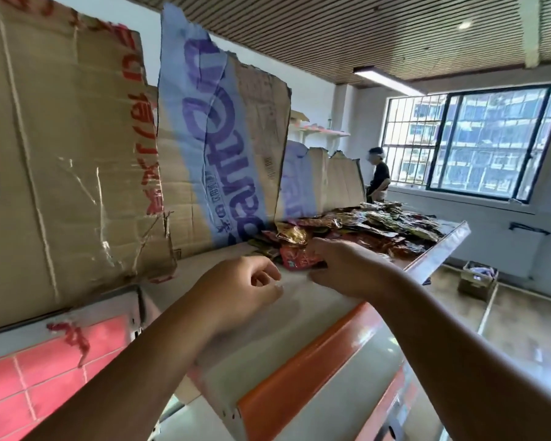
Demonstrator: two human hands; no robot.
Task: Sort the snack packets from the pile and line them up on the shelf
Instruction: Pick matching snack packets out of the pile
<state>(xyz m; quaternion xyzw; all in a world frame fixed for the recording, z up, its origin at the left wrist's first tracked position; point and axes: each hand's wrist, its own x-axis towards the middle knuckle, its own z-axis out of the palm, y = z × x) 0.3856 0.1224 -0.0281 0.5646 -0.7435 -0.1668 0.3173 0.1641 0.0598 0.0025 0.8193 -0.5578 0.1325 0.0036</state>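
A pile of snack packets (366, 226) in red, gold and green wrappers lies along the far part of the white shelf (299, 310). My right hand (341, 268) pinches a red snack packet (296, 261) at the near edge of the pile, its fingers curled round the wrapper. My left hand (236, 291) hovers just left of that packet above the bare shelf top, fingers loosely curled and holding nothing.
Flattened cardboard sheets (77, 154) stand upright behind the shelf as a back wall. The shelf has an orange front edge (299, 374). A person (377, 178) stands by the barred window (468, 144). A cardboard box (477, 280) sits on the floor at right.
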